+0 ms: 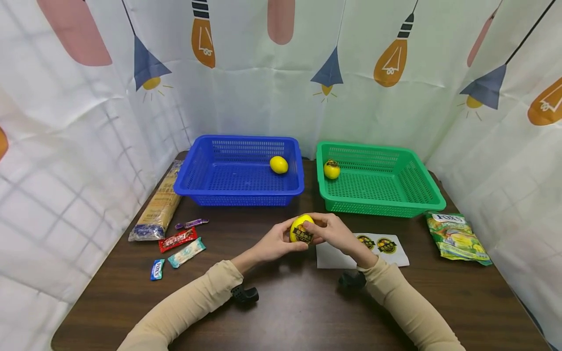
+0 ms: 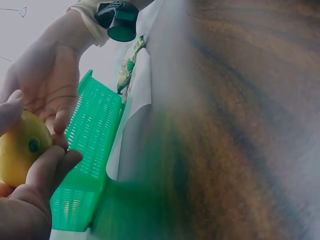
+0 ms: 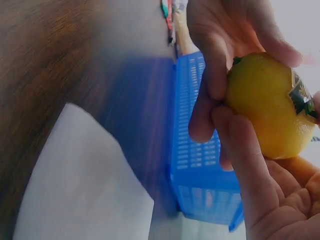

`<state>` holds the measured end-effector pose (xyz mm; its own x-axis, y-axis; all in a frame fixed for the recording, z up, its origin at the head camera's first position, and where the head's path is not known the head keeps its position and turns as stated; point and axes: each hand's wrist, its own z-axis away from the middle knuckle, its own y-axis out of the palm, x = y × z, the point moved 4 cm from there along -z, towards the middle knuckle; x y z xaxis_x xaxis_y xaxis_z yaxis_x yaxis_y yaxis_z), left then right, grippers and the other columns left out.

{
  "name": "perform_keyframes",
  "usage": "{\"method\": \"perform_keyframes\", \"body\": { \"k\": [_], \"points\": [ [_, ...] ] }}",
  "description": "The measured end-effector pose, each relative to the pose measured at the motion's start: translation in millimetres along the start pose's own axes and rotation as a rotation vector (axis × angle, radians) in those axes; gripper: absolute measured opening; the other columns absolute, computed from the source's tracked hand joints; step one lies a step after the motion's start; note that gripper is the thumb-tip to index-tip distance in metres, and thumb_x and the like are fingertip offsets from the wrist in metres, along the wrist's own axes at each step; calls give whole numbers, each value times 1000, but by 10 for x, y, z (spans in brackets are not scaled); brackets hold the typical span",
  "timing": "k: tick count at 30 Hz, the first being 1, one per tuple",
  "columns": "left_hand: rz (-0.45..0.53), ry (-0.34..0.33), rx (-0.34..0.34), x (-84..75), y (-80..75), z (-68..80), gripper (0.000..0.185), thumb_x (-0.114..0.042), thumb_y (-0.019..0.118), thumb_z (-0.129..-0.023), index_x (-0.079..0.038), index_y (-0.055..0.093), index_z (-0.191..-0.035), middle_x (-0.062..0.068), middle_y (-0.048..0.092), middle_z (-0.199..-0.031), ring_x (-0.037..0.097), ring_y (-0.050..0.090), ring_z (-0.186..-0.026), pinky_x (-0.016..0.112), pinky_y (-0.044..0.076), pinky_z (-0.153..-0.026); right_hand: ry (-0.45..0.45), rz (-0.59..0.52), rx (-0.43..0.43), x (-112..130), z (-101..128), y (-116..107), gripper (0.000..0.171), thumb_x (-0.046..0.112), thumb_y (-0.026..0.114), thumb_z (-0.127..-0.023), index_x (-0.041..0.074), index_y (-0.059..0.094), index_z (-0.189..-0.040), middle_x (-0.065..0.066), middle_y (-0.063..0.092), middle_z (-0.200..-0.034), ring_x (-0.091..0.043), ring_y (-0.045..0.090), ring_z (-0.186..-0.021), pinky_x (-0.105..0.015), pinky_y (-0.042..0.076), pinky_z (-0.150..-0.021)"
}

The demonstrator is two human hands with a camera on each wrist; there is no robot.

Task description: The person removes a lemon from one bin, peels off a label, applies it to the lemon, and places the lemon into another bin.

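Both hands hold a yellow lemon [image 1: 301, 225] above the middle of the table. A black-and-yellow label [image 1: 302, 233] is on the side facing the person. My left hand [image 1: 277, 242] grips the lemon from the left, fingers behind and thumb beneath. From the other side my right hand [image 1: 335, 234] holds it, its thumb on the label's upper edge. In the right wrist view, the label [image 3: 301, 97] lies at the right thumb tip, and fingers of both hands meet against the lemon [image 3: 265, 105]. Near the right wrist lies a white sheet [image 1: 335, 256] with round labels [image 1: 387, 245].
At the back, a blue basket [image 1: 241, 200] contains a plain lemon [image 1: 278, 165]; a green basket [image 1: 373, 207] contains a labelled lemon [image 1: 331, 169]. Left lie a long packet [image 1: 159, 202], a red wrapper [image 1: 178, 239] and several small sweets. A green FOX'S bag [image 1: 456, 236] lies right.
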<state>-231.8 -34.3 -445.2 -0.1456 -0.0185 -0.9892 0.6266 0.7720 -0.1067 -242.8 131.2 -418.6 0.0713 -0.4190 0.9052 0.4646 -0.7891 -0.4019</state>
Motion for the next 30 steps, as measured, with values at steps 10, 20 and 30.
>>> {"method": "perform_keyframes", "body": {
  "k": [10, 20, 30],
  "points": [
    [21, -91, -46, 71, 19, -30, 65, -13, 70, -91, -4, 39, -148, 21, 55, -131, 11, 61, -102, 18, 56, -87, 30, 94, 16, -56, -15, 27, 66, 47, 69, -91, 14, 49, -144, -10, 65, -121, -16, 63, -97, -31, 59, -81],
    [149, -96, -3, 55, 71, -159, 71, -30, 67, -95, -9, 31, -154, 19, 47, -146, 25, 60, -125, 31, 54, -103, 6, 129, 11, 84, -66, -233, 70, 43, 74, -87, 9, 42, -140, -14, 65, -111, -20, 63, -92, -32, 57, -78],
    [271, -184, -143, -11, -21, -594, 56, -40, 35, -108, -1, 38, -148, 28, 45, -150, 37, 52, -136, 43, 45, -114, -26, 185, -119, 551, -245, -1190, 63, 37, 69, -92, 13, 39, -142, -15, 64, -113, -23, 62, -95, -36, 54, -82]
  ]
}}
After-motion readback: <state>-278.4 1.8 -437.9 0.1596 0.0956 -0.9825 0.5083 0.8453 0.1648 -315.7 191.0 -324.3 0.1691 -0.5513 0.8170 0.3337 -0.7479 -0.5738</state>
